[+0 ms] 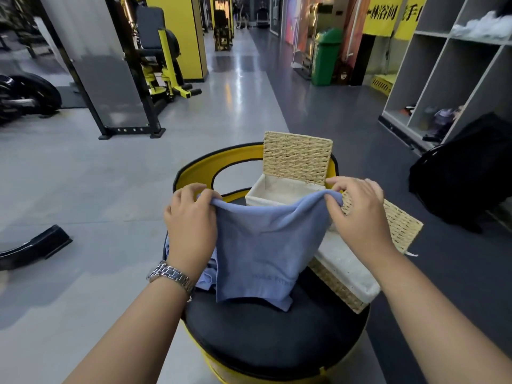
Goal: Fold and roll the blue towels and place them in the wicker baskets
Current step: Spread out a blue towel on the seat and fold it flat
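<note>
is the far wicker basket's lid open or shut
Open: the far woven wicker basket has its lid standing upright, showing the white liner.

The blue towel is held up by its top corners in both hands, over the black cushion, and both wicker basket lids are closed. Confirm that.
Wrong on the lids. In the head view the far wicker basket has its lid standing open, white lining showing. The rest holds: left hand and right hand hold the blue towel over the black cushion.

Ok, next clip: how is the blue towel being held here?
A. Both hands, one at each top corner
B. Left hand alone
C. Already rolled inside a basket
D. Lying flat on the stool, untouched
A: the left hand and right hand each pinch a top corner of the blue towel, which hangs between them over the black stool.
</note>
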Demonstrator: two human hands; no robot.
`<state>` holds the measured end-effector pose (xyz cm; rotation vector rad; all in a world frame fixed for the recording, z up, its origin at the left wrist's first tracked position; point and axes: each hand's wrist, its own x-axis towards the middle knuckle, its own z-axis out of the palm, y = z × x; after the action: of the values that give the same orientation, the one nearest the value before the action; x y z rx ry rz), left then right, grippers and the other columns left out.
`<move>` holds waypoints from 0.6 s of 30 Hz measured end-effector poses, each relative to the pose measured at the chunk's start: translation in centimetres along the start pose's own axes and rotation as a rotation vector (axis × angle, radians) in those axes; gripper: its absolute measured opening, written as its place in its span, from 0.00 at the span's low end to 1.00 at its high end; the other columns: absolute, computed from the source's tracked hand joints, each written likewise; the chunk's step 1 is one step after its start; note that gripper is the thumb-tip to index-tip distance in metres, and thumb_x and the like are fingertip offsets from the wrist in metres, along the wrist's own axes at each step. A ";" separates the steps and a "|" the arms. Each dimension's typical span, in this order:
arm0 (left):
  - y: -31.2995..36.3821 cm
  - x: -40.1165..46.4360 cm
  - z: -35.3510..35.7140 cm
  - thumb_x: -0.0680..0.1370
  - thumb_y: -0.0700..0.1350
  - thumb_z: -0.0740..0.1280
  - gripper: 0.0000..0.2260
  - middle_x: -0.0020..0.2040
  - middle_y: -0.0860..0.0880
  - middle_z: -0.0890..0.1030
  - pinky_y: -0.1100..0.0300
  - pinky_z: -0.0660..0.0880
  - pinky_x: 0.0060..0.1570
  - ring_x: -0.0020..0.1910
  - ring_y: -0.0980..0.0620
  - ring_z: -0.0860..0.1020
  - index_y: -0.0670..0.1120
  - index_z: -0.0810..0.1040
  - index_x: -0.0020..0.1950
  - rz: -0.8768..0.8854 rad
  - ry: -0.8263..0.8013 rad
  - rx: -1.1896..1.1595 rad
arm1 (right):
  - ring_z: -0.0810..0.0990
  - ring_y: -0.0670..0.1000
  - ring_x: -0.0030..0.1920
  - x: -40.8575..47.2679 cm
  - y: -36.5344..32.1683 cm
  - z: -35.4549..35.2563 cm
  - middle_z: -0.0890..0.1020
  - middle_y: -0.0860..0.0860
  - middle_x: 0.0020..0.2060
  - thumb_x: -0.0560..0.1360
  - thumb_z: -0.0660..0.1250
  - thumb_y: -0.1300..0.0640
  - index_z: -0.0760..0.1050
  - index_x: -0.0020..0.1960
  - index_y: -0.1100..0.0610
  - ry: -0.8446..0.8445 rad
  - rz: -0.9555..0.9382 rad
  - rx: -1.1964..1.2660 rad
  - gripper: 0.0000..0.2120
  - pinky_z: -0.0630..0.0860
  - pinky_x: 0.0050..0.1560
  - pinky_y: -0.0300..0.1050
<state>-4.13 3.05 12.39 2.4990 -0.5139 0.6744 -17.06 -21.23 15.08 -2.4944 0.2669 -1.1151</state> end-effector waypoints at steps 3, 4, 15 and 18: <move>0.8 0.4 -1.3 0.79 0.40 0.60 0.10 0.50 0.47 0.76 0.49 0.68 0.49 0.51 0.43 0.74 0.51 0.77 0.53 0.016 0.020 -0.056 | 0.70 0.51 0.50 0.0 -1.0 -1.2 0.76 0.47 0.41 0.75 0.65 0.60 0.70 0.44 0.58 -0.009 0.088 0.125 0.04 0.71 0.55 0.54; 1.0 0.5 -1.7 0.79 0.39 0.60 0.10 0.48 0.47 0.76 0.50 0.68 0.47 0.49 0.43 0.74 0.51 0.77 0.53 0.020 0.041 -0.075 | 0.70 0.53 0.51 0.1 -1.3 -1.6 0.74 0.46 0.40 0.75 0.65 0.59 0.71 0.45 0.57 -0.001 0.100 0.126 0.04 0.71 0.50 0.50; 2.9 0.7 -7.7 0.80 0.42 0.61 0.09 0.50 0.49 0.75 0.59 0.67 0.49 0.51 0.48 0.73 0.45 0.72 0.60 -0.057 0.253 -0.409 | 0.74 0.55 0.37 1.3 -3.4 -8.1 0.79 0.55 0.34 0.75 0.65 0.52 0.75 0.42 0.58 0.253 0.069 0.249 0.10 0.73 0.43 0.50; 2.8 1.3 -8.3 0.80 0.46 0.61 0.07 0.45 0.51 0.75 0.60 0.63 0.42 0.48 0.48 0.72 0.48 0.74 0.56 -0.030 0.215 -0.282 | 0.76 0.56 0.36 2.0 -3.1 -8.0 0.79 0.54 0.34 0.75 0.65 0.50 0.76 0.42 0.53 0.189 0.121 0.249 0.07 0.74 0.39 0.51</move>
<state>-7.34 5.07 20.37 2.1383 -0.4566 0.7886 -21.71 -21.26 22.58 -2.1313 0.3073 -1.2527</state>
